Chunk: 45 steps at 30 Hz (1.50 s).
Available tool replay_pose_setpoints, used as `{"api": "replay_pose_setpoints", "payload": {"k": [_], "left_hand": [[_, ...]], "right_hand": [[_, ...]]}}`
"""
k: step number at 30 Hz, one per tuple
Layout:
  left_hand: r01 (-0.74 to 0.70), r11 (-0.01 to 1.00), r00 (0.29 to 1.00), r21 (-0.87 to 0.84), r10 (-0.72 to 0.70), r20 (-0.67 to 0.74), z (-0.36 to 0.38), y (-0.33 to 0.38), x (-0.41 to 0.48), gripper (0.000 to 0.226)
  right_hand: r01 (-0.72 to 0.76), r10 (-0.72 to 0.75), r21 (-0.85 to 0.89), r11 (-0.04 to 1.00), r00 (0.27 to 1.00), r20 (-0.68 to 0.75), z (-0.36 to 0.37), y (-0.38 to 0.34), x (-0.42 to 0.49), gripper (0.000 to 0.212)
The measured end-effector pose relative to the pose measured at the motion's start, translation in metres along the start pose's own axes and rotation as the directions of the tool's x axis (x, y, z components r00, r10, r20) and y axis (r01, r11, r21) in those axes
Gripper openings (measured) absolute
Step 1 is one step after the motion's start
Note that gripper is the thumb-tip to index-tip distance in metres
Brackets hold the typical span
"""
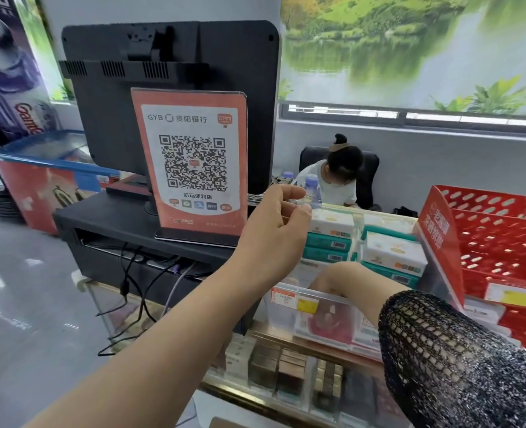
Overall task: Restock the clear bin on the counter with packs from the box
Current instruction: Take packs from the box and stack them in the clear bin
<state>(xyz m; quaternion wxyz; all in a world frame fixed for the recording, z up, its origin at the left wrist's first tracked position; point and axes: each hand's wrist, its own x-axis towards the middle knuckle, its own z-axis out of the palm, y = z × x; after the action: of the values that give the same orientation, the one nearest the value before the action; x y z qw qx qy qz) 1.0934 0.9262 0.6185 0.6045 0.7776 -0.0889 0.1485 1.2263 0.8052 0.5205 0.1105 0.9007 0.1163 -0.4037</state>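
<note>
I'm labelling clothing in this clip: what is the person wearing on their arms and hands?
The left hand and its forearm are bare: no sleeve, watch, ring or glove shows. The right arm wears a black open-mesh sleeve, turning to speckled black-and-grey knit nearer the camera. Its hand is out of sight.

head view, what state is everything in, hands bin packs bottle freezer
clear bin: open-topped, partly stocked
packs: stacked flat in both compartments
left hand: fingers curled at the bin's far-left corner, seems to grip the rim
right hand: reached down inside the bin, fingers hidden
bottle: upright, capped
freezer: lid shut
</note>
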Motion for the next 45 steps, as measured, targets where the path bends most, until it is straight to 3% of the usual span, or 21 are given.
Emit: {"api": "replay_pose_setpoints", "payload": {"k": [8,11,14,17,19,22,29,33,39,45], "left_hand": [[0.009,0.998,1.0,0.061,-0.009,0.005,-0.002,-0.004,-0.001,0.021],[0.028,0.998,1.0,0.061,-0.028,0.009,-0.003,-0.006,-0.001,0.02],[0.03,0.995,1.0,0.1,-0.03,-0.004,-0.005,-0.012,-0.001,0.018],[0.039,0.993,0.999,0.116,-0.037,-0.024,-0.009,-0.018,-0.004,0.016],[0.058,0.994,0.998,0.092,-0.056,-0.024,-0.013,-0.02,-0.009,0.016],[0.083,0.996,0.997,0.041,-0.082,-0.016,-0.023,-0.024,-0.018,0.019],[0.13,0.991,0.992,0.02,-0.13,-0.011,-0.047,-0.041,-0.049,0.023],[0.181,0.983,0.983,0.032,-0.182,-0.001,-0.058,-0.059,-0.08,0.018],[0.308,0.949,0.951,0.067,-0.309,0.002,-0.06,-0.126,-0.147,0.021],[0.465,0.878,0.885,0.11,-0.462,-0.05,-0.039,-0.238,-0.223,0.017]], "right_hand": [[-0.001,0.007,0.127,0.992,0.999,-0.043,0.004,-0.001,-0.007,0.049],[0.101,-0.02,0.364,0.926,0.975,-0.22,0.002,-0.003,-0.023,0.06],[0.304,0.051,0.593,0.745,0.861,-0.506,-0.002,-0.007,-0.046,0.051],[0.498,0.147,0.76,0.418,0.788,-0.598,0.004,-0.02,-0.074,0.044],[0.583,0.209,0.755,0.3,0.732,-0.648,0.014,-0.03,-0.089,0.042],[0.682,0.298,0.687,0.25,0.621,-0.725,0.032,-0.048,-0.106,0.049],[0.814,0.414,0.56,0.157,0.46,-0.785,0.068,-0.09,-0.142,0.047],[0.842,0.427,0.536,0.054,0.466,-0.775,0.095,-0.118,-0.153,0.039],[0.836,0.382,0.529,0.145,0.446,-0.809,0.177,-0.155,-0.109,0.028],[0.717,0.302,0.684,0.137,0.627,-0.718,0.299,-0.17,-0.026,0.032]]}}
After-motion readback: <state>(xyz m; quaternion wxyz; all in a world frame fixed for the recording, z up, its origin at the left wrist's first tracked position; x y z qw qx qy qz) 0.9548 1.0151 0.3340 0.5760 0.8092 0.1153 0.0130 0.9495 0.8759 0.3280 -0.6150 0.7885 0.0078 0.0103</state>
